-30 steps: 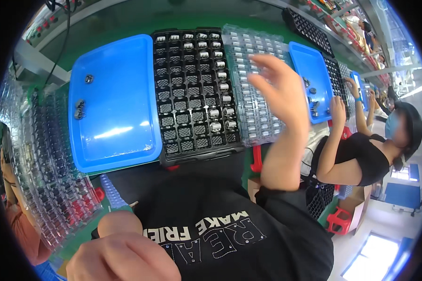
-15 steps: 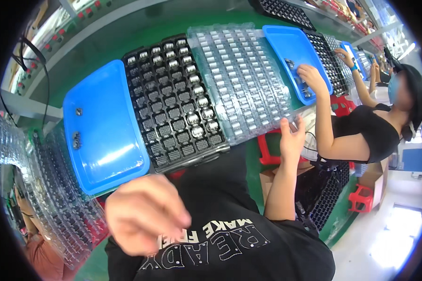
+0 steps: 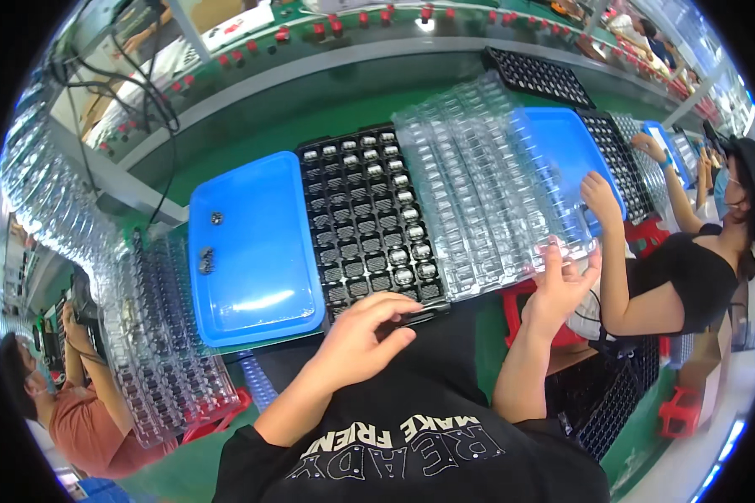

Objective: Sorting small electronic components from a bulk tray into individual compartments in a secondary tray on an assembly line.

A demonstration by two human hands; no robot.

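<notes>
My right hand [image 3: 564,285] grips the near right corner of a clear plastic tray [image 3: 486,197] with rows of moulded pockets. The tray's right side overlaps a blue tray [image 3: 554,134]. My left hand [image 3: 365,339] holds nothing; its thumb and fingers are apart. Its fingertips are at the front edge of a black pocketed tray [image 3: 356,222]; whether they touch it I cannot tell. Silver parts [image 3: 404,275] fill pockets along the black tray's right side and far end, while its other pockets show bare textured bottoms.
Left of the black tray is another blue tray [image 3: 260,251] with a few small metal parts [image 3: 206,260]. A co-worker's hand [image 3: 597,197] reaches over the right blue tray. Stacked clear trays [image 3: 164,335] stand at far left, near another person. Red stools [image 3: 679,411] are at right.
My left hand has moved right, to the black tray's front edge. My right hand has taken hold of the clear tray's corner, and that tray now overlaps the right blue tray. The view has shifted.
</notes>
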